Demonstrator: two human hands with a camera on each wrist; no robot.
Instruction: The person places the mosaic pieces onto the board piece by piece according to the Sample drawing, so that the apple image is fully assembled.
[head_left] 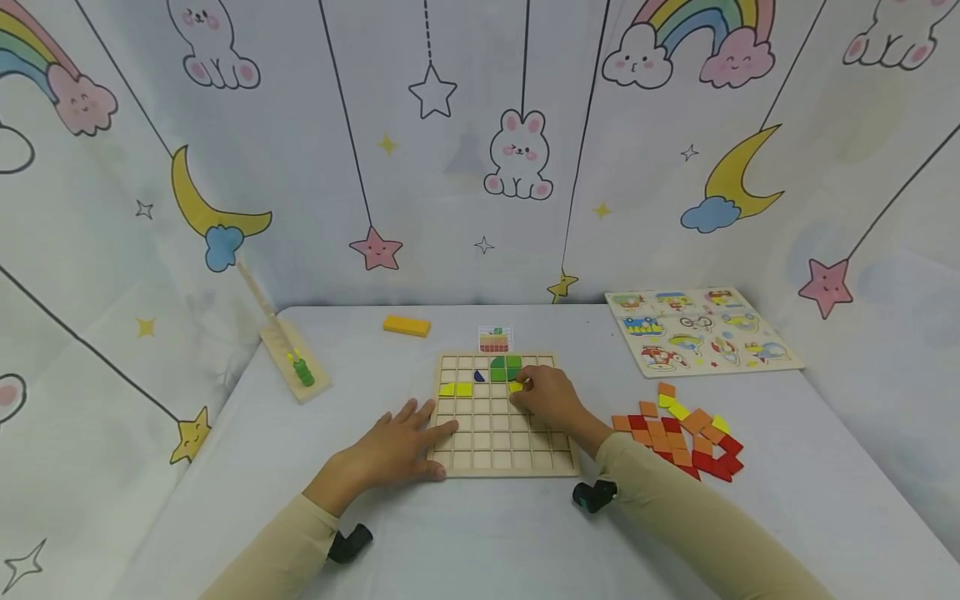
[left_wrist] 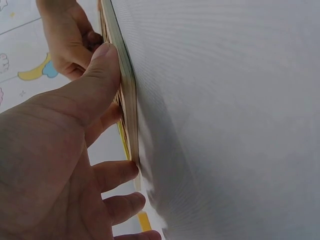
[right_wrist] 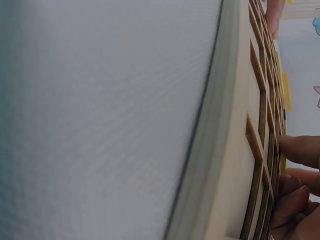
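Note:
A wooden grid board [head_left: 482,442] lies flat on the table. My left hand [head_left: 393,446] rests on its left edge, fingers spread, with the thumb [left_wrist: 102,75] along the rim in the left wrist view. Over the grid's right part, my right hand [head_left: 553,396] pinches a small yellow tile [head_left: 515,387] at a cell below the green tiles [head_left: 506,368]. Its curled fingers partly hide that tile. Two yellow tiles [head_left: 456,389] sit in cells at the left of the same row. A dark blue piece [head_left: 479,377] lies left of the green ones.
Loose orange, red and yellow tiles [head_left: 678,437] are scattered right of the board. Behind it lies a small picture card [head_left: 496,339], with a yellow block [head_left: 407,326] farther left. A picture puzzle board [head_left: 705,332] lies back right; a wooden piece with a green figure [head_left: 296,362] lies left.

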